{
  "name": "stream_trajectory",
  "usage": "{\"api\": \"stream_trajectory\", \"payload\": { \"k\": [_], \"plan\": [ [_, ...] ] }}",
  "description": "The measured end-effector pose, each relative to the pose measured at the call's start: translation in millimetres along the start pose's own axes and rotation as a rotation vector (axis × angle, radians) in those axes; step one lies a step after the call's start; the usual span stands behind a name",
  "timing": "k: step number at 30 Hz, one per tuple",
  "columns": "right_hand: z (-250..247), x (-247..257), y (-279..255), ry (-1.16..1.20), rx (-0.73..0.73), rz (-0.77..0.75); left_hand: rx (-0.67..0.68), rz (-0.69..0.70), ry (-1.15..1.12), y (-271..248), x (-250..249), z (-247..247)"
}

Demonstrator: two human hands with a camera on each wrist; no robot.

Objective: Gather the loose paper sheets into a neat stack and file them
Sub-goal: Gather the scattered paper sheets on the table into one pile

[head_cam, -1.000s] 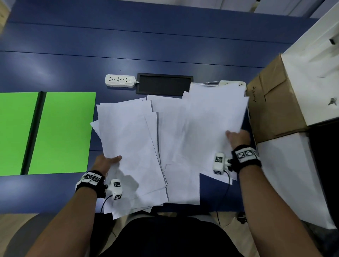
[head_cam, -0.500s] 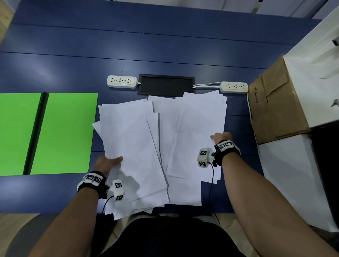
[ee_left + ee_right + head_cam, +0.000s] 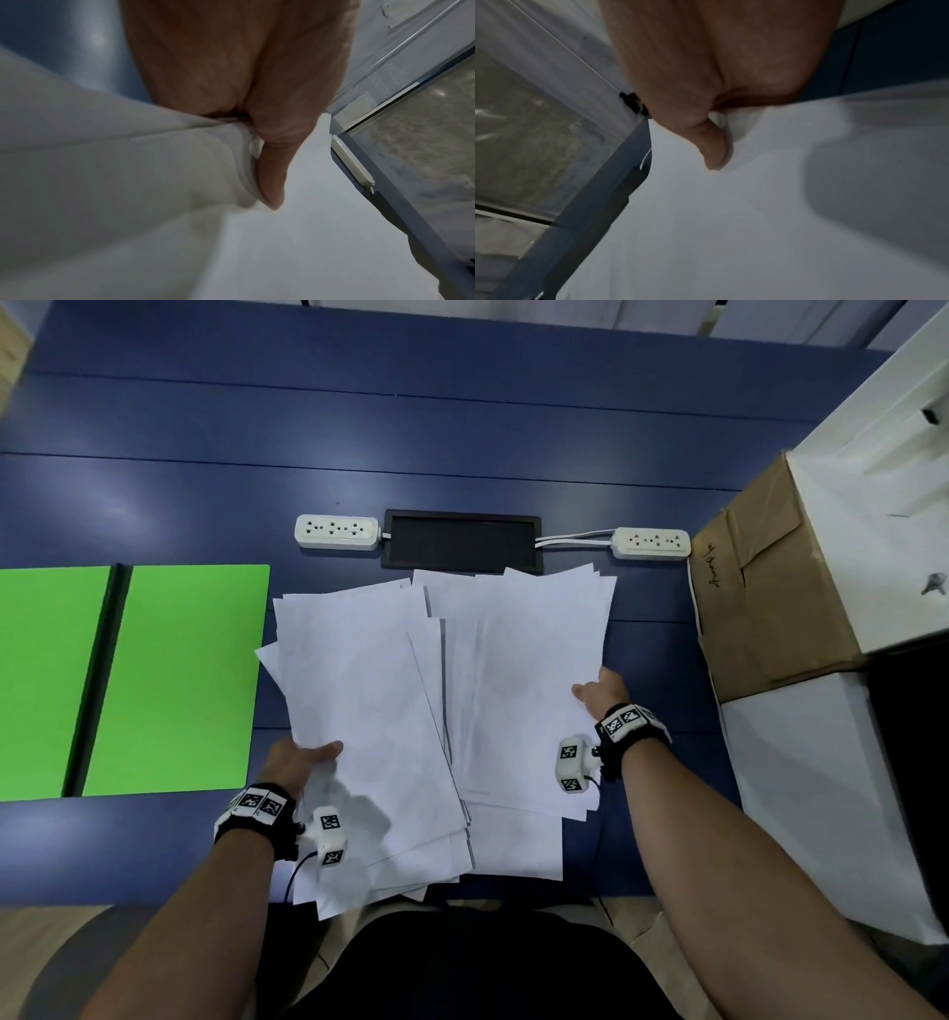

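Blue table [image 3: 462, 428] (papers [image 3: 359, 685], folder [image 3: 174, 675], pwr strips [image 3: 336, 532])

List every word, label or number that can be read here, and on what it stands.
Brown cardboard box: dark handwriting, too unclear to read.
Black-and-white square markers on the wrist bands: patterns only, no words.
Pale wall panel: blurred grey lettering, unreadable.
White paper sheets: no readable text.

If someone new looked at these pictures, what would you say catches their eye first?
First, the wide spread of white paper sheets fanned across the middle of the blue table, pinched at either side by the left hand and the right hand. Next, the bright green folder lying open to the left of them.
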State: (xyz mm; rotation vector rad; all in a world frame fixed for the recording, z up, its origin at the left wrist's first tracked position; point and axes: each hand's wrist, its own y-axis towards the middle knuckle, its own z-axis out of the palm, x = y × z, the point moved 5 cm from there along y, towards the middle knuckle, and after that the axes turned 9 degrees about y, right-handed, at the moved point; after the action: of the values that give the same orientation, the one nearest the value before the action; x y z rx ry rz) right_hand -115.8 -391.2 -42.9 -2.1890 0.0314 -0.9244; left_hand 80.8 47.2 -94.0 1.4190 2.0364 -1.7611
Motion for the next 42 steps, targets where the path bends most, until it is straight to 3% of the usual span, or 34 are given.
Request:
{"api": "stream_trajectory", "payload": {
  "k": [7,13,21,27,33,37,40,42],
  "plan": [
    [40,-11,-7,0.103,0.137,0.047,0.014,0.004,0.000,-3,-1,2],
    [42,-8,-8,-0.025,0.035,0.027,0.023,-0.005,-0.022,-5,2,2],
    [-54,27,-4,-0.086,-0.247,-0.141,0.044,-0.033,0.023,-7,2,-1],
    [-116,53,-16,0.106,-0.352,-0.275,0.036,-0.043,0.022,-10,1,-2],
    [-89,66,-17,0.420,-0.131,-0.256,0.008,-0.045,0.065,-27,-15,1],
    [-12,71,-43,0.466,0.102,-0.231,0.030,-0.051,0.034,-33,-21,-2],
    [54,58,-57,0.416,0.249,-0.147,0.053,-0.157,-0.076,15,21,-13],
    [91,47,-63,0.366,0.325,-0.101,0.105,-0.229,-0.203,19,25,-13]
  ]
}}
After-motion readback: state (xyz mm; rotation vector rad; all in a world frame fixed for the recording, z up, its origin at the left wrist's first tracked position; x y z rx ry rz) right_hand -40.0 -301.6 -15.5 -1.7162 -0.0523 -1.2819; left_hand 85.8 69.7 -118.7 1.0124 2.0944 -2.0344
